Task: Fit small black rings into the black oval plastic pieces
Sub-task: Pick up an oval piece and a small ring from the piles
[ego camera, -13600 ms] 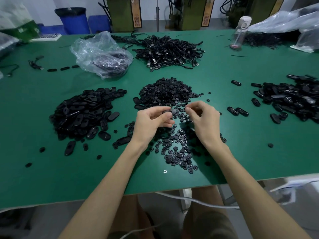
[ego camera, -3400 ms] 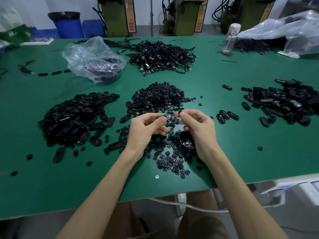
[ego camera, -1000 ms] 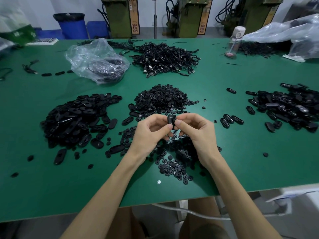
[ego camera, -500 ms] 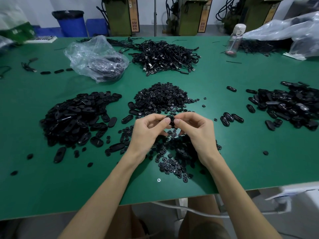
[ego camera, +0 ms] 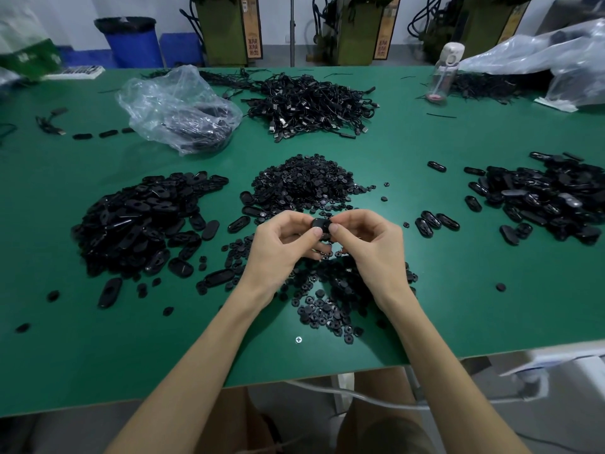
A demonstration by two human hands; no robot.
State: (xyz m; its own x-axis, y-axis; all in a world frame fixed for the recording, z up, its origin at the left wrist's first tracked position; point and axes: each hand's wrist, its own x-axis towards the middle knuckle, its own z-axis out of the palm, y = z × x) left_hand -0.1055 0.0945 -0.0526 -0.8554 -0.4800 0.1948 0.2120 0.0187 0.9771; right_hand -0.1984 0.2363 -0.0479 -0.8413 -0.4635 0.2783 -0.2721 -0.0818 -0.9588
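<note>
Above the middle of the green table (ego camera: 458, 142), my left hand (ego camera: 278, 247) and my right hand (ego camera: 370, 247) meet, and both pinch one black oval piece (ego camera: 320, 224) between thumbs and fingertips. Whether a ring sits in it is hidden by my thumbs. Small black rings (ego camera: 324, 309) lie scattered under and in front of my hands. A bigger heap of rings (ego camera: 304, 181) rises just beyond them. A pile of black oval pieces (ego camera: 144, 221) lies to the left, and another pile of ovals (ego camera: 550, 201) lies at the far right.
A clear plastic bag (ego camera: 180, 109) with dark parts sits at the back left. A tangle of black cables (ego camera: 311, 106) lies behind the ring heap. A water bottle (ego camera: 443, 73) and more plastic bags (ego camera: 556, 60) stand at the back right. Three ovals (ego camera: 437, 221) lie right of my hands.
Both hands stayed together at the same place, working the oval piece between the fingertips. The thumbs have shifted slightly on it. The piles have not moved.
</note>
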